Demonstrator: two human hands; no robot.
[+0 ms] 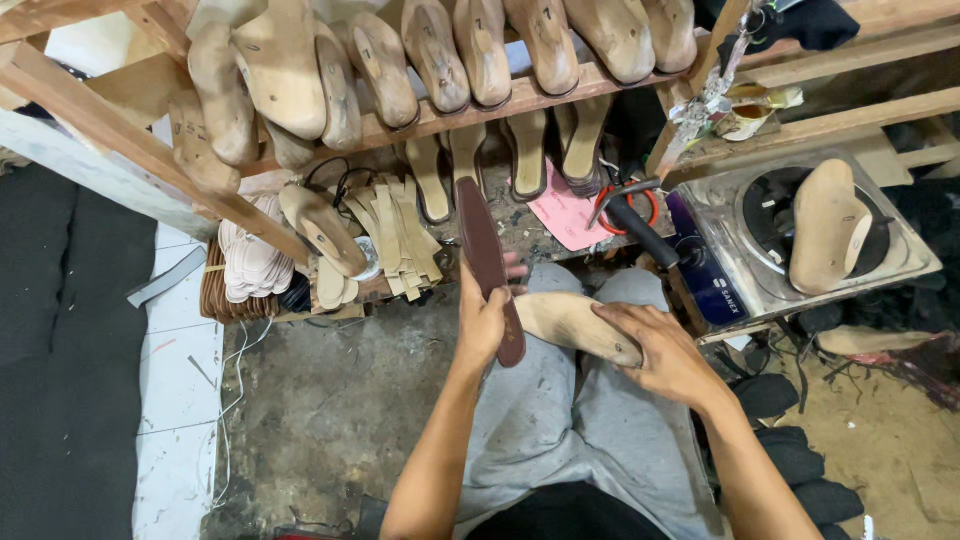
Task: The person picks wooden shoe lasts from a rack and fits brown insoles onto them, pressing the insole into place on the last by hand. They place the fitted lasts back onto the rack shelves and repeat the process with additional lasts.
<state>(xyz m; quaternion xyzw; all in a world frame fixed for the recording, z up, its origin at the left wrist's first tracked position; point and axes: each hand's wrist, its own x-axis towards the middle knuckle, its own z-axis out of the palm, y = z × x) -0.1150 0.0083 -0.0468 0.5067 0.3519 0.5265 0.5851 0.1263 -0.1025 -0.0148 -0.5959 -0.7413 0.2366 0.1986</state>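
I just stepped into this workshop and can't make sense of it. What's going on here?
A seated person holds a dark brown sole piece upright in the left hand, its lower end against a wooden shoe last lying across their lap. The right hand steadies the last. More wooden lasts line the shelf above, and another last lies on a metal stove at right.

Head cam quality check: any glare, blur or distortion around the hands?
Head view: even, soft light, no hard shadows; both hands sharp, left hand on the brown sole, right hand on the wooden shoe form. Mild glare on the metal stove. Wide-angle bending shows along the shelf edges.
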